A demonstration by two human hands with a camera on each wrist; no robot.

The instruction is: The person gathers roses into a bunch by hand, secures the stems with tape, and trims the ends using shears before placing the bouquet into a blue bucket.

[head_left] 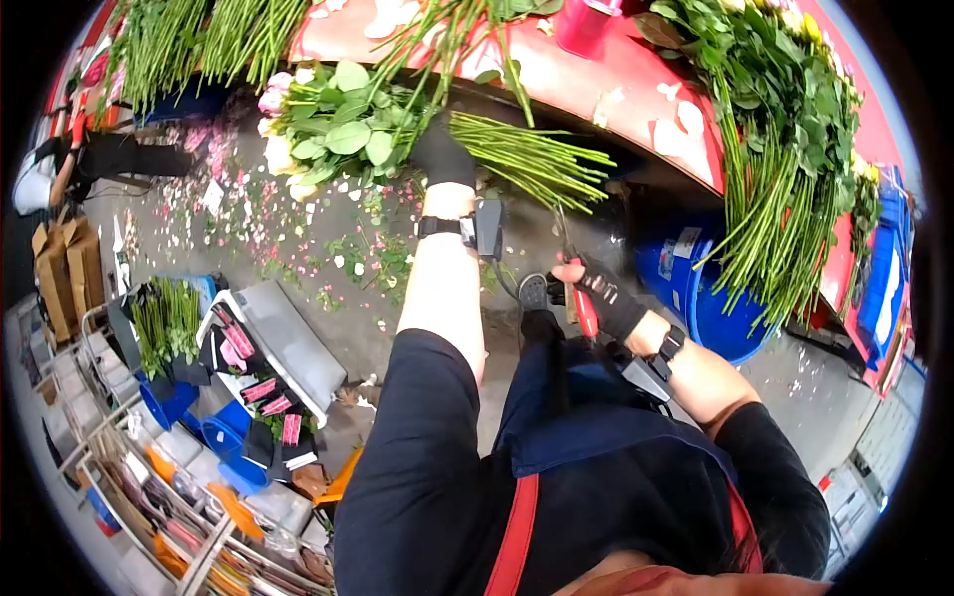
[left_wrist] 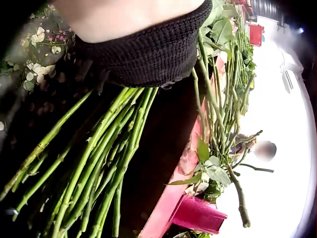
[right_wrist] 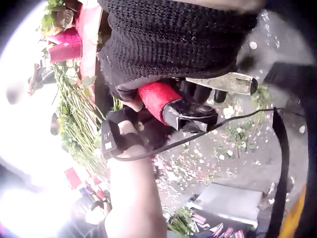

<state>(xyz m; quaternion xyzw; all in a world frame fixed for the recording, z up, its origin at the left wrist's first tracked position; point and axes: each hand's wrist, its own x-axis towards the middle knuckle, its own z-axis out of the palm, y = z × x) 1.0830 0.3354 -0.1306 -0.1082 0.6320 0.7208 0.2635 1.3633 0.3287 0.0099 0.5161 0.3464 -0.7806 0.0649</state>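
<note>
My left hand (head_left: 442, 154), in a black knit glove, grips a bunch of roses (head_left: 348, 134) around its stems. The pale pink and cream blooms point left. Its bare green stems (head_left: 537, 159) fan out to the right, and they run down from the glove in the left wrist view. Just below the stem ends, my right hand (head_left: 611, 298), also gloved, holds red-handled pruning shears (head_left: 584, 313). Their blades reach up close to the lowest stem ends. A red handle (right_wrist: 159, 101) and a worn metal one stick out from that glove in the right wrist view.
A red table (head_left: 338, 40) curves across the top, bearing heaps of stems (head_left: 765, 169) and a pink container (head_left: 586, 25). Below its right side stands a blue barrel (head_left: 730, 318). Petals and leaves litter the floor (head_left: 298, 238). A grey bin (head_left: 273, 343) and another person (head_left: 60, 164) are at left.
</note>
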